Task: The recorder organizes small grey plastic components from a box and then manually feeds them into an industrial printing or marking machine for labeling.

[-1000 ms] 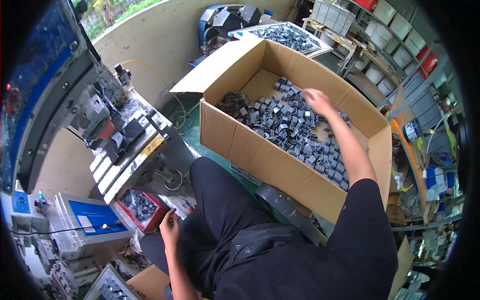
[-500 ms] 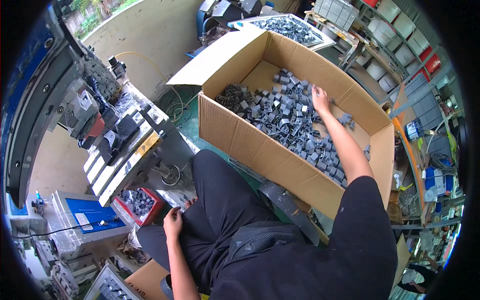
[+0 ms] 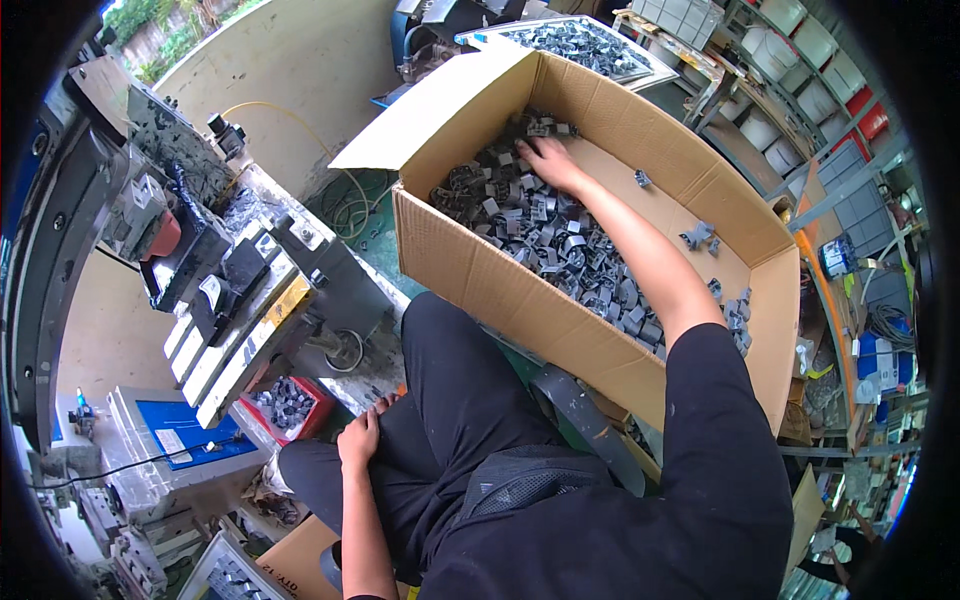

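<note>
My right hand [image 3: 545, 160] reaches into the back left part of a big open cardboard box [image 3: 525, 335], fingers apart on the heap of small grey parts [image 3: 590, 275]; whether it grips one is hidden. My left hand [image 3: 358, 438] rests on my leg [image 3: 445, 370], fingers loosely bent, with nothing visible in it. A red crate [image 3: 315, 420] holding similar grey parts stands just beyond it, below a machine bed [image 3: 240, 310].
A machine frame [image 3: 45, 220] fills the left, above a grey case with a blue panel [image 3: 160, 420]. A tray of parts [image 3: 650, 75] lies behind the box. Shelves with buckets [image 3: 775, 55] and stacked materials line the right. A yellow hose [image 3: 290, 115] hangs by the wall.
My right hand has moved left and deeper toward the back of the box, leaving bare cardboard on the right. My left hand has shifted slightly right and lower along my leg.
</note>
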`<state>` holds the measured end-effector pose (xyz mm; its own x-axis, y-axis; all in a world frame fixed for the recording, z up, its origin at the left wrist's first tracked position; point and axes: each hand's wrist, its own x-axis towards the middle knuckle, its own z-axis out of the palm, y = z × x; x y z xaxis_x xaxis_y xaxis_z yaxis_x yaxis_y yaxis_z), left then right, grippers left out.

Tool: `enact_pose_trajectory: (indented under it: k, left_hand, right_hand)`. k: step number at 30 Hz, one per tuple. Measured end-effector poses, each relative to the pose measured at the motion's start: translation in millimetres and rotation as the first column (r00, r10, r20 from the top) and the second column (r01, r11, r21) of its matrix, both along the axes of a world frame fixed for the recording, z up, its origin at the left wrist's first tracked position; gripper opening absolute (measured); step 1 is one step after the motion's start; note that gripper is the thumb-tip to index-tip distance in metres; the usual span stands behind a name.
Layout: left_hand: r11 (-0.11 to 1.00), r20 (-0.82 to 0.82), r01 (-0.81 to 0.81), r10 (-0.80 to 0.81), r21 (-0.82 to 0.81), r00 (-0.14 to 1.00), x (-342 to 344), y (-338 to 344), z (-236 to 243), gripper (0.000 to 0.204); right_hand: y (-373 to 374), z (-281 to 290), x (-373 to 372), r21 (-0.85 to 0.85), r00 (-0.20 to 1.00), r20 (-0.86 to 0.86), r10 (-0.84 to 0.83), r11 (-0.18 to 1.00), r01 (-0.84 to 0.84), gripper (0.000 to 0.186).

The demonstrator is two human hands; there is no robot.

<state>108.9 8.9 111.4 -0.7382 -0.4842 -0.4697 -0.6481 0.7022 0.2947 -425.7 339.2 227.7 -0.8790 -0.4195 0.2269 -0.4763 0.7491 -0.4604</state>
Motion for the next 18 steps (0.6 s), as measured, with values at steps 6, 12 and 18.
enact_pose_trajectory:
  k: [6,12,18]
  left_hand:
    - [0.999,0.055,-0.013,0.011,0.038,0.998,1.7,-2.9,-0.4,0.062]
    - [0.999,0.074,0.001,-0.004,0.046,0.997,-4.0,0.7,3.1,0.064]
    - [1.000,0.019,0.011,-0.011,-0.010,1.000,6.5,-2.3,-3.4,0.061]
  right_hand:
    - [-15.9,32.5,63.0,-0.012,0.978,0.068,0.196,0.981,-0.195,0.061]
    - [-14.6,49.3,101.8,0.003,0.939,0.167,0.302,0.952,-0.306,0.068]
    - [-28.9,75.4,139.7,-0.007,0.862,0.311,0.400,0.908,-0.419,0.061]
